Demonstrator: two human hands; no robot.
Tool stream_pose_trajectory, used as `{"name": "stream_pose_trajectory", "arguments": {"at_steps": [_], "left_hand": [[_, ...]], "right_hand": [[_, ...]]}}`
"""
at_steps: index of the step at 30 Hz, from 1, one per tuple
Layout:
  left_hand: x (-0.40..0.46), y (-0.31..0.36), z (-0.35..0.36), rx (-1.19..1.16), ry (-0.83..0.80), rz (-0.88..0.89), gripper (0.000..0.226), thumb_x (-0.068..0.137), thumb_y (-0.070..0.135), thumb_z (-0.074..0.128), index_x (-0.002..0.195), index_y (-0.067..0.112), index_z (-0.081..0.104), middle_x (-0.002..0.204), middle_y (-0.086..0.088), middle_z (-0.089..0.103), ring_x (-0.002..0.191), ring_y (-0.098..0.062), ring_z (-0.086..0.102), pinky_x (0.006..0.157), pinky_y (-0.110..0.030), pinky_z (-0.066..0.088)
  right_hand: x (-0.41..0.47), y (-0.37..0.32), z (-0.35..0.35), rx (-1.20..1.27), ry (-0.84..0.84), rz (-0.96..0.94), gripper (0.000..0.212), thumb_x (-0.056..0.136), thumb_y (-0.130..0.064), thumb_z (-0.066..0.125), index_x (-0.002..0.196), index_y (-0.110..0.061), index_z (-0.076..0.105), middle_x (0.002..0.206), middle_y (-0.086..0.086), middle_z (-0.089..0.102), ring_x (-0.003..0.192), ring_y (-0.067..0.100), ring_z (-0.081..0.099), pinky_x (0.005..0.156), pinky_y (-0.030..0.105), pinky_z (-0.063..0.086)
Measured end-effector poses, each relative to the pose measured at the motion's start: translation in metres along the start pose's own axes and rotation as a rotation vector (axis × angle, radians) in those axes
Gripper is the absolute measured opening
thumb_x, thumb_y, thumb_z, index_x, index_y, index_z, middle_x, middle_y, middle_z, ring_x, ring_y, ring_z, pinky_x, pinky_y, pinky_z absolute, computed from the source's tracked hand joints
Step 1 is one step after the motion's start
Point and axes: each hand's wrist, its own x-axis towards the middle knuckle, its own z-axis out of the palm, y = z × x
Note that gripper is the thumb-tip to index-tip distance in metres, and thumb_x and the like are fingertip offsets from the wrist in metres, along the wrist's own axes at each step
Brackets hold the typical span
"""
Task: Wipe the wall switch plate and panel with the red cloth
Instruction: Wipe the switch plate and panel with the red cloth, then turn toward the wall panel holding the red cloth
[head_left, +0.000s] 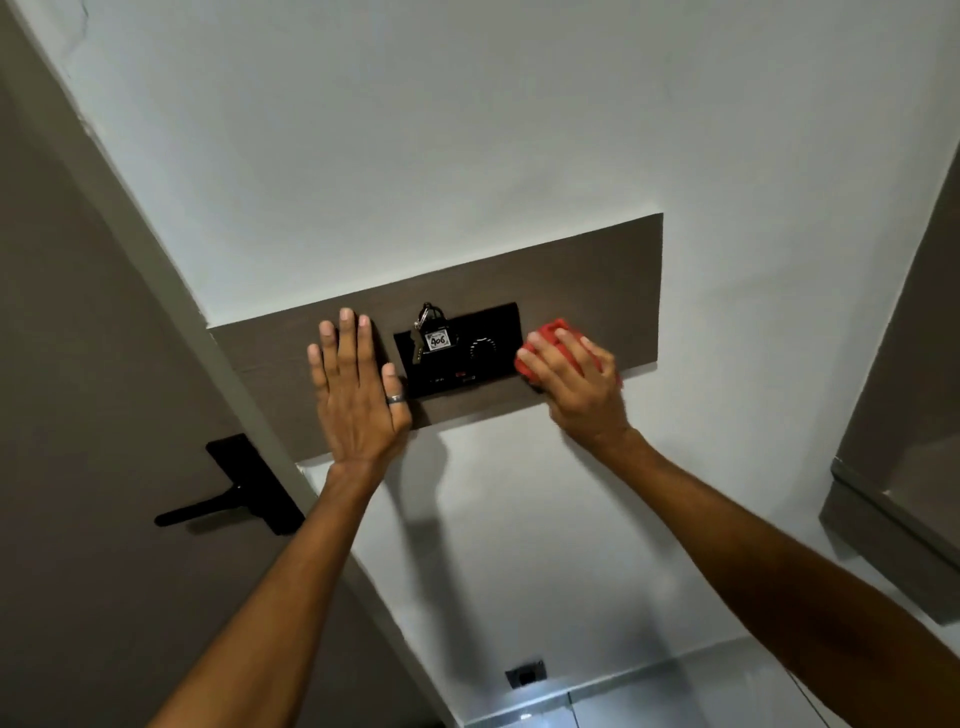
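A dark brown wooden panel (587, 270) runs across the white wall. Set into it is a black switch plate (488, 364) with a round dial and a key bunch with a tag reading 406 (435, 335) hanging in it. My right hand (571, 384) presses a folded red cloth (550, 338) against the panel just right of the plate. My left hand (356, 389), wearing a ring on the thumb, lies flat with fingers spread on the panel left of the plate.
A brown door with a black lever handle (228, 499) stands at the left. A small dark socket (526, 675) sits low on the wall. A brown cabinet (904, 415) edges in at the right.
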Motion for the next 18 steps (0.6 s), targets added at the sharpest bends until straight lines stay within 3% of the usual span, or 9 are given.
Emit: {"name": "stream_pose_trajectory", "arguments": {"at_steps": [1,3,5,6,7,8,11,14,18], "left_hand": [[-0.006,0.007,-0.005,-0.023,0.001,0.008,0.058,0.106,0.026,0.034,0.159,0.006,0.024,0.168,-0.013,0.019,0.158,-0.028,0.006,0.129,-0.048,0.007],[-0.020,0.026,-0.008,-0.076,0.004,0.064,0.056,0.105,0.026,0.035,0.158,0.006,0.029,0.167,-0.013,0.021,0.157,-0.031,0.010,0.129,-0.049,0.009],[-0.034,0.056,-0.005,-0.157,-0.033,0.146,0.056,0.104,0.025,0.038,0.157,0.006,0.031,0.166,-0.014,0.022,0.157,-0.032,0.013,0.129,-0.050,0.011],[-0.044,0.077,-0.001,-0.207,-0.060,0.196,0.056,0.103,0.025,0.040,0.156,0.007,0.032,0.166,-0.014,0.023,0.157,-0.032,0.014,0.128,-0.050,0.012],[-0.053,0.095,0.004,-0.247,-0.084,0.242,0.056,0.103,0.024,0.042,0.155,0.007,0.033,0.165,-0.014,0.024,0.157,-0.031,0.015,0.128,-0.050,0.012],[-0.060,0.113,0.009,-0.283,-0.117,0.283,0.056,0.102,0.024,0.044,0.154,0.006,0.034,0.165,-0.014,0.026,0.156,-0.031,0.015,0.128,-0.050,0.013],[-0.089,0.181,0.027,-0.404,-0.299,0.337,0.056,0.101,0.025,0.045,0.153,0.006,0.038,0.164,-0.015,0.029,0.156,-0.032,0.017,0.128,-0.050,0.016],[-0.115,0.241,0.047,-0.494,-0.555,0.344,0.056,0.102,0.029,0.042,0.154,0.007,0.039,0.165,-0.013,0.029,0.156,-0.030,0.016,0.126,-0.052,0.020],[-0.142,0.307,0.076,-0.563,-0.768,0.361,0.058,0.105,0.035,0.037,0.157,0.009,0.035,0.166,-0.010,0.026,0.157,-0.028,0.013,0.127,-0.050,0.019]], "right_hand": [[-0.013,0.008,-0.012,0.083,-0.071,0.167,0.053,0.095,-0.001,0.064,0.144,-0.020,0.062,0.151,0.002,0.060,0.141,0.028,0.056,0.110,0.046,0.048],[-0.026,0.020,-0.034,0.404,-0.112,0.725,0.043,0.106,-0.018,0.060,0.148,-0.019,0.055,0.151,0.007,0.059,0.138,0.032,0.057,0.107,0.048,0.053],[-0.022,0.025,-0.061,0.904,-0.021,1.434,0.043,0.109,-0.036,0.054,0.149,-0.020,0.054,0.133,0.014,0.067,0.103,0.036,0.071,0.074,0.036,0.063],[-0.023,0.030,-0.075,1.189,0.038,1.658,0.047,0.109,-0.039,0.050,0.149,-0.014,0.053,0.118,0.018,0.070,0.083,0.035,0.071,0.057,0.031,0.059],[-0.026,0.035,-0.085,1.449,0.069,1.779,0.054,0.110,-0.042,0.047,0.150,-0.006,0.050,0.110,0.019,0.071,0.075,0.033,0.069,0.052,0.030,0.057],[-0.031,0.039,-0.093,1.625,0.103,1.856,0.061,0.109,-0.045,0.043,0.151,-0.001,0.048,0.113,0.020,0.072,0.082,0.034,0.071,0.059,0.035,0.060],[-0.073,0.060,-0.121,1.829,0.297,2.086,0.063,0.110,-0.051,0.029,0.153,-0.008,0.048,0.150,0.022,0.057,0.132,0.041,0.058,0.106,0.055,0.050],[-0.131,0.083,-0.146,1.785,0.321,2.341,0.065,0.106,-0.053,0.028,0.148,-0.013,0.057,0.152,0.022,0.056,0.139,0.041,0.054,0.126,0.055,0.032],[-0.203,0.138,-0.179,1.563,0.304,2.513,0.073,0.101,-0.068,0.034,0.138,-0.014,0.067,0.143,0.026,0.062,0.137,0.048,0.055,0.124,0.060,0.033]]}}
